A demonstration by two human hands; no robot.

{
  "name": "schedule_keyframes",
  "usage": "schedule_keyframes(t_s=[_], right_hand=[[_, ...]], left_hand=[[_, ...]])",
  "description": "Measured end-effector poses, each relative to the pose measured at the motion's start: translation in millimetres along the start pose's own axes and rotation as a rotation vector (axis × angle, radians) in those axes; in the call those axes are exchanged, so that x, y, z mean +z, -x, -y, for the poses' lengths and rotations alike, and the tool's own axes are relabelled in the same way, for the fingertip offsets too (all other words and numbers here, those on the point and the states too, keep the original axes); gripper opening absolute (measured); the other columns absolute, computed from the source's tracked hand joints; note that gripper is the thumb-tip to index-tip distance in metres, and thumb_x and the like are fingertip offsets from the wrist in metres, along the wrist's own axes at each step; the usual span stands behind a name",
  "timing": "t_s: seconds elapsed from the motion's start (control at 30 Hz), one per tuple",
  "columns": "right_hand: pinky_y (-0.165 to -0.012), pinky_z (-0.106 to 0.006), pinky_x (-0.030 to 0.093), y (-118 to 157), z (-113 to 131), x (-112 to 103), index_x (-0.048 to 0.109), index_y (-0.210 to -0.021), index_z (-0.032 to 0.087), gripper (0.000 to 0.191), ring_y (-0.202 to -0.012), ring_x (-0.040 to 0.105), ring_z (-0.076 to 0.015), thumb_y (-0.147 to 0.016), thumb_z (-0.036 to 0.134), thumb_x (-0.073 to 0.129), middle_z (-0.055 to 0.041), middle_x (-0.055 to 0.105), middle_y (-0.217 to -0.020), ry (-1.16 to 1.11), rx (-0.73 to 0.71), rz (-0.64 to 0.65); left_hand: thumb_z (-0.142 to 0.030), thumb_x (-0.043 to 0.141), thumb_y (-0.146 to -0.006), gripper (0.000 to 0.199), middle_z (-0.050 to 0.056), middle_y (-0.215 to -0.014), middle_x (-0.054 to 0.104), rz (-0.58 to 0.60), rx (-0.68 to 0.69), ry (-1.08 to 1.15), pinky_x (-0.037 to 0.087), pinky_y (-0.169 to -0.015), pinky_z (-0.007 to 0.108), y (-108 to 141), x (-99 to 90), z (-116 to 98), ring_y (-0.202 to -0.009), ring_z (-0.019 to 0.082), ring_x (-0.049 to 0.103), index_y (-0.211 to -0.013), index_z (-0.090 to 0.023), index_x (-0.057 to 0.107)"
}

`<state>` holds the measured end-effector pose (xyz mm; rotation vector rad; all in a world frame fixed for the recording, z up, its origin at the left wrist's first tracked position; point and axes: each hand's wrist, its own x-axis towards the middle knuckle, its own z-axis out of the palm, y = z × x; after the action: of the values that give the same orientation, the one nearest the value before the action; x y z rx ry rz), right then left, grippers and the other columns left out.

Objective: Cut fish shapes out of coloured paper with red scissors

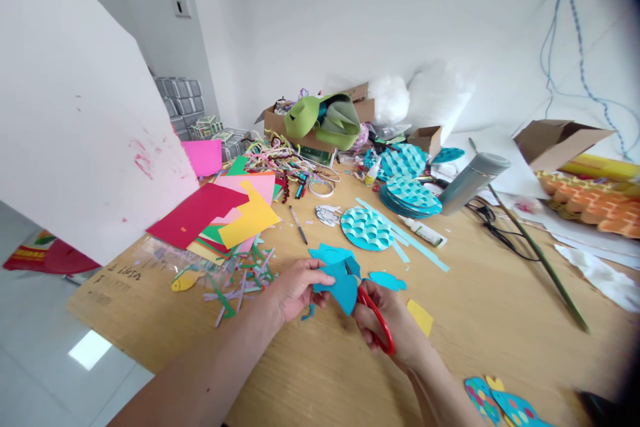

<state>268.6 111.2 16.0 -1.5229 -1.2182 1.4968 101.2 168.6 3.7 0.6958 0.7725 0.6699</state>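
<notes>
Over the front middle of the table, my left hand (pixel 303 288) pinches a blue paper piece (pixel 341 281) between thumb and fingers. My right hand (pixel 384 320) is closed round the red handles of a pair of scissors (pixel 375 321). The scissors' blades are hidden at the paper's right edge. Just behind my right hand lies a small blue cutout (pixel 385 280), and a yellow paper scrap (pixel 420 317) is to its right. A round disc with woven blue strips (pixel 367 228) lies beyond the paper, beside a fish drawing (pixel 328 215) and a pen (pixel 299 225).
Coloured paper sheets (pixel 200 217) and cut strips (pixel 240 287) cover the left side. Stacked woven discs (pixel 410 197), a glue bottle (pixel 424 232) and a grey flask (pixel 470 183) stand or lie behind right. A green stick (pixel 545 267) crosses the right side. Decorated fish (pixel 515 407) lie at the front right.
</notes>
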Motion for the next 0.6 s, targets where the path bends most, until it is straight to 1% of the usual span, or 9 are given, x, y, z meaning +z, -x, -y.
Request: schedule_keyframes(t_s=[0.17, 0.33, 0.43, 0.5, 0.53, 0.6], right_hand=[[-0.028, -0.016, 0.024, 0.8, -2.0, 0.6, 0.041, -0.063, 0.022, 0.012, -0.025, 0.037, -0.0063, -0.063, 0.019, 0.053, 0.0103, 0.048, -0.033, -0.009, -0.019, 0.012], [-0.028, -0.015, 0.025, 1.4, 0.8, 1.5, 0.04, -0.064, 0.022, 0.019, -0.025, 0.038, -0.0062, -0.065, 0.022, 0.059, 0.0105, 0.048, -0.033, 0.008, -0.001, 0.001], [-0.028, -0.015, 0.023, 1.1, 1.7, 2.2, 0.038, -0.065, 0.023, 0.027, -0.025, 0.036, -0.0062, -0.066, 0.026, 0.065, 0.011, 0.046, -0.032, 0.001, 0.014, 0.0], [-0.028, -0.015, 0.023, 0.9, 1.6, 2.5, 0.038, -0.066, 0.023, 0.029, -0.024, 0.035, -0.0061, -0.067, 0.028, 0.067, 0.0106, 0.047, -0.032, -0.001, 0.012, 0.014], [-0.028, -0.015, 0.024, 0.8, 1.3, 2.7, 0.038, -0.066, 0.023, 0.03, -0.024, 0.036, -0.006, -0.067, 0.029, 0.067, 0.0103, 0.048, -0.032, -0.003, 0.008, 0.021], [-0.027, -0.015, 0.026, 0.9, 0.8, 3.2, 0.038, -0.066, 0.022, 0.031, -0.025, 0.036, -0.0059, -0.067, 0.03, 0.069, 0.0103, 0.049, -0.034, -0.015, 0.001, 0.023]], left_hand=[[-0.021, 0.072, -0.054, 0.03, -0.001, -0.065, 0.06, 0.008, 0.021, 0.012, 0.037, -0.044, 0.021, 2.1, 2.4, -1.2, -0.047, 0.008, 0.051, -0.08, -0.013, 0.059], [-0.019, 0.07, -0.055, 0.023, 0.002, -0.064, 0.062, -0.034, 0.04, 0.055, 0.039, -0.044, 0.022, 3.9, 6.5, -4.3, -0.05, 0.011, 0.055, -0.075, -0.012, 0.06], [-0.019, 0.067, -0.06, 0.016, 0.003, -0.062, 0.062, -0.076, 0.067, 0.103, 0.044, -0.048, 0.022, 4.0, 7.2, -5.5, -0.053, 0.012, 0.057, -0.072, -0.011, 0.06], [-0.019, 0.065, -0.063, 0.014, 0.003, -0.062, 0.063, -0.111, 0.061, 0.119, 0.045, -0.048, 0.023, 4.1, 6.2, -6.4, -0.054, 0.013, 0.059, -0.074, -0.012, 0.061], [-0.019, 0.064, -0.066, 0.014, 0.003, -0.063, 0.064, -0.111, 0.047, 0.118, 0.045, -0.047, 0.023, 4.1, 5.3, -6.8, -0.054, 0.015, 0.061, -0.077, -0.012, 0.061], [-0.022, 0.062, -0.071, 0.015, 0.003, -0.063, 0.064, -0.074, -0.01, 0.123, 0.044, -0.043, 0.023, 4.0, 3.2, -7.3, -0.052, 0.016, 0.062, -0.082, -0.013, 0.061]])
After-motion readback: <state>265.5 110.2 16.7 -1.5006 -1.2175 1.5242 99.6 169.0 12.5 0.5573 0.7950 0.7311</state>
